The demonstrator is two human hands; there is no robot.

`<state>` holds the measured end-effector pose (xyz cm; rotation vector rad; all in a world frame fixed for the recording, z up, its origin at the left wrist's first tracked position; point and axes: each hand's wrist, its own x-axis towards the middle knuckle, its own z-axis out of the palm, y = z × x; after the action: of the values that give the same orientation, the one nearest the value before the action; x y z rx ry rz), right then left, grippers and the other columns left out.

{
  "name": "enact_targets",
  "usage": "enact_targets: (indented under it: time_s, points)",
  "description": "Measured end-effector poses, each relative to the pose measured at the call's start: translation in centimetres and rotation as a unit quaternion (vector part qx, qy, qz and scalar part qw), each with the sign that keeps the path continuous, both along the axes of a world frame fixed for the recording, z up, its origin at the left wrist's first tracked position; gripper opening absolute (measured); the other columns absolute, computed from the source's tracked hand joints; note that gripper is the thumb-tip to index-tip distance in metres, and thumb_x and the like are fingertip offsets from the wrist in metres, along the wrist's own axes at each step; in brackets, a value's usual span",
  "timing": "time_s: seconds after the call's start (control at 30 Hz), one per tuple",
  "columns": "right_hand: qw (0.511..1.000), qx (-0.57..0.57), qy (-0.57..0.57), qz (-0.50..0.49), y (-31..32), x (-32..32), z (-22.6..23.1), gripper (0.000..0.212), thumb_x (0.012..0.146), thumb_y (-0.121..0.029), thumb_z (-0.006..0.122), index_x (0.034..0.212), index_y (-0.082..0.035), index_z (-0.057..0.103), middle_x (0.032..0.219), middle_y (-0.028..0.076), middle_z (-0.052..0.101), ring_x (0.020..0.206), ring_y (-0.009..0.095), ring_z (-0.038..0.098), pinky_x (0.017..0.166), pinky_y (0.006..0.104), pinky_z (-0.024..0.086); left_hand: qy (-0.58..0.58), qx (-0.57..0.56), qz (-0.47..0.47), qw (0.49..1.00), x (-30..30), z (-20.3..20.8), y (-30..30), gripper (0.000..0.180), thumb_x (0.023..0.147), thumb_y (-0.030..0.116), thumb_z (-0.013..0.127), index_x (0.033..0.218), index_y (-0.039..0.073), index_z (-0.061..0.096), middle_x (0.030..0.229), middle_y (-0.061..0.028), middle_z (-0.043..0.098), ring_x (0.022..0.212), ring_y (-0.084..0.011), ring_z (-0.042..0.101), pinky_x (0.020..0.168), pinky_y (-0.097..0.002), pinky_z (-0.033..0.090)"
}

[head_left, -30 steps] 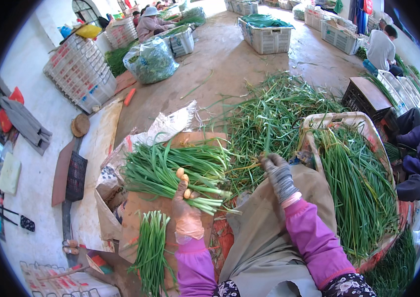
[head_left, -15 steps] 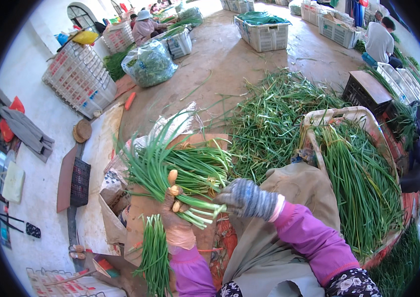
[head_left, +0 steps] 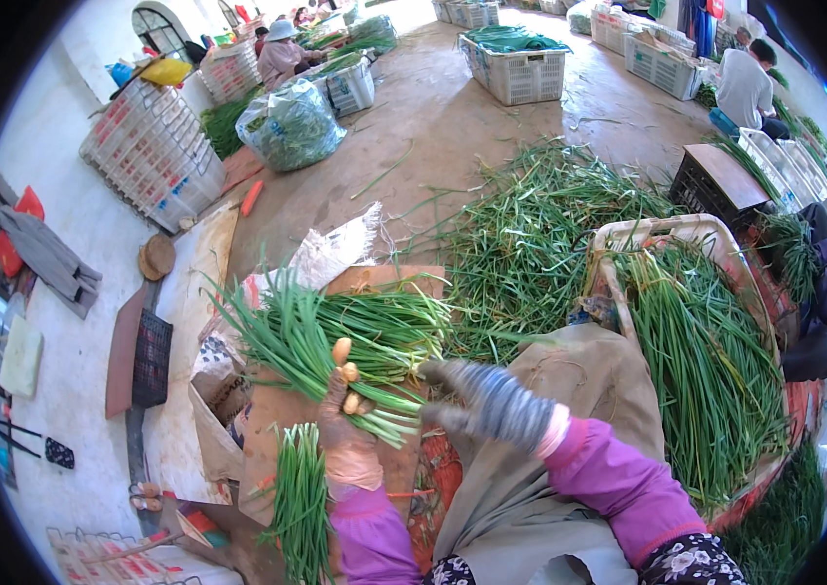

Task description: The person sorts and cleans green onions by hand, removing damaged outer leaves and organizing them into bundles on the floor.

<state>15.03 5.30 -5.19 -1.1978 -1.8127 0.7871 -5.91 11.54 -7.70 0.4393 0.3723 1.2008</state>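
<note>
One left hand (head_left: 341,427), fingers wrapped round green stalks (head_left: 294,341), one gloved right hand (head_left: 499,400) beside them, fingers parted

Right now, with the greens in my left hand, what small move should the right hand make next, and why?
I would probably close the right hand lightly on the pale stem ends: it is open beside them, and the left hand holds the bunch of long-leaved greens, whose ends look uneven.

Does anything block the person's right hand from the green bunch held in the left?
Nothing visible does. The gloved right hand is open right beside the pale stalk ends of the green bunch, gripped by the left hand; whether they touch is unclear.
</note>
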Motion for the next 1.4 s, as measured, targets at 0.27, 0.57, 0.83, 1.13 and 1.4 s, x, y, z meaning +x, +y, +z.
enact_targets:
  time_s: [0.27,0.57,0.83,1.13,1.4]
  points:
    - [0.959,-0.007,-0.279,0.050,0.1,-1.3,-1.3,0.035,0.082,-0.030,0.055,0.104,-0.003,0.050,0.078,0.014,0.057,0.067,0.031,0.059,0.054,0.0418,0.046,0.157,-0.101,0.089,0.978,4.1,0.9,-3.5,0.037,0.082,0.007,0.061,0.118,0.002,0.051,0.102,-0.0101,0.061,0.092,-0.0253,0.060,0.078,-0.0388,0.052]
    - [0.953,-0.041,-0.297,0.049,0.4,-1.1,-2.8,0.028,0.081,-0.031,0.057,0.094,-0.007,0.052,0.072,0.012,0.058,0.062,0.031,0.059,0.052,0.0414,0.046,0.095,-0.139,0.103,0.980,4.7,0.6,-3.5,0.032,0.082,0.003,0.060,0.113,0.002,0.052,0.100,-0.0110,0.060,0.094,-0.0283,0.060,0.087,-0.0423,0.050]
    - [0.934,-0.151,-0.290,0.145,2.9,3.1,-8.4,0.024,0.076,-0.021,0.062,0.096,-0.010,0.056,0.083,0.014,0.062,0.076,0.031,0.061,0.065,0.0403,0.048,-0.103,0.119,0.109,0.982,-0.4,2.6,-1.1,0.031,0.088,0.007,0.053,0.118,0.003,0.051,0.093,-0.0079,0.063,0.085,-0.0205,0.062,0.088,-0.0456,0.051]
    - [0.822,-0.303,-0.481,0.029,10.5,4.4,-8.9,0.044,0.077,-0.029,0.062,0.117,-0.011,0.055,0.100,0.010,0.064,0.091,0.029,0.061,0.081,0.0423,0.047,-0.153,0.114,-0.014,0.982,1.6,4.0,-1.6,0.046,0.096,0.022,0.040,0.135,0.000,0.030,0.074,-0.0042,0.053,0.054,-0.0099,0.044,0.055,-0.0281,0.040]
    - [0.959,-0.202,-0.195,-0.024,12.6,5.9,-5.2,0.037,0.083,-0.038,0.052,0.099,-0.007,0.064,0.092,0.014,0.065,0.083,0.032,0.063,0.074,0.0403,0.050,0.005,-0.002,0.118,0.993,1.6,4.6,-4.0,0.033,0.091,0.012,0.051,0.123,0.003,0.047,0.076,-0.0040,0.059,0.050,-0.0085,0.047,0.046,-0.0242,0.040]
